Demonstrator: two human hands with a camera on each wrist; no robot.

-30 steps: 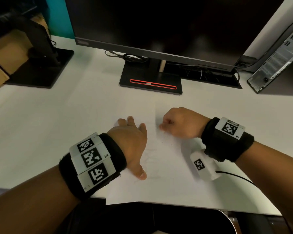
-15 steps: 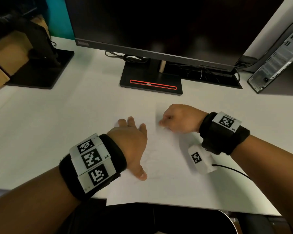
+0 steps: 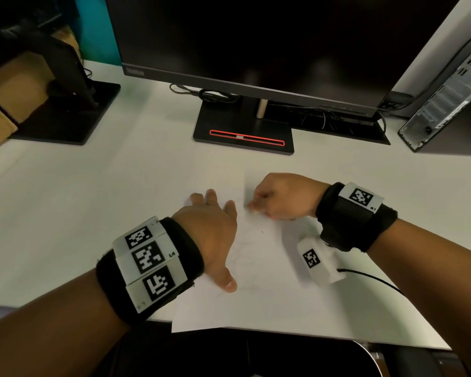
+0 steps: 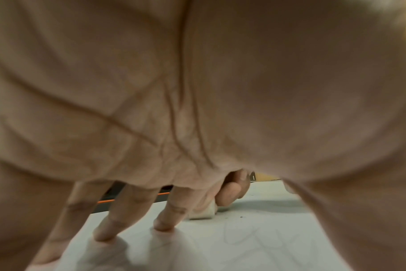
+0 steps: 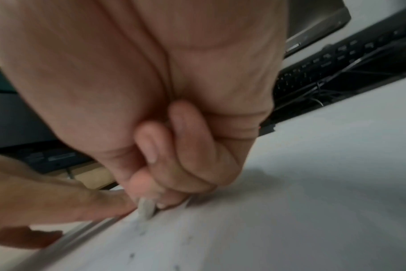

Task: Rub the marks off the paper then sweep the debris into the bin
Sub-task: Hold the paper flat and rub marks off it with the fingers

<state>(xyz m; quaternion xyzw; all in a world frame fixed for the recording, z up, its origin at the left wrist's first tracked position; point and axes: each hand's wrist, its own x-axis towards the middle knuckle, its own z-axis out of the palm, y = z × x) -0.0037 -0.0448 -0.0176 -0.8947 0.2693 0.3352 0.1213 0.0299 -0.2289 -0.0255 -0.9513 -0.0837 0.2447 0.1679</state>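
The paper (image 3: pixel 269 270) lies flat on the white surface (image 3: pixel 93 202) directly in front of the person, its near edge hanging slightly over the surface's rim at 6 o'clock. Faint pencil marks (image 3: pixel 242 254) show near its middle, between the two hands. It is a single thin sheet, so by my judgement it is very light, limp and quick to slide or crease under a sideways rub; it needs pinning rather than gripping.

The left hand (image 3: pixel 210 235) does that: fingers spread and straight, fingertips (image 4: pixel 163 226) and thumb pressed down on the sheet's left part, at about 9 o'clock from the marks. The right hand (image 3: pixel 280 197) sits at the sheet's far edge, about 12 o'clock from the marks, fingers curled, pinching a small white eraser (image 5: pixel 146 209) whose tip meets the paper. The eraser looks small and slightly soft; holding it low, close to the working tip, should keep it from bending or slipping out.

A few dark specks of debris (image 5: pixel 131 254) lie on the sheet near the eraser. They are likely feather-light, so a gentle brushing stroke suits them better than a hard one. No bin can be made out clearly in these views.

A monitor stand (image 3: pixel 242 129) is at 12 o'clock, well apart from the sheet.
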